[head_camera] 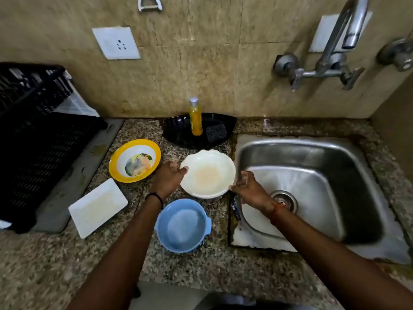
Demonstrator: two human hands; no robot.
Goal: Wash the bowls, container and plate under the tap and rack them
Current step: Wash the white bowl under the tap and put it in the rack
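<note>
A white scalloped bowl with a pale stain sits on the granite counter beside the sink. My left hand grips its left rim with the thumb over the edge. My right hand pinches its right rim. A yellow-rimmed bowl with food smears lies to the left. A white rectangular plate rests near the counter's front left. A blue container with small handles stands just below the white bowl. The steel sink is on the right, under the wall tap.
A black plastic rack fills the left side on a grey tray. A black dish at the wall holds a yellow soap bottle and a dark scrub pad. A wall socket is above.
</note>
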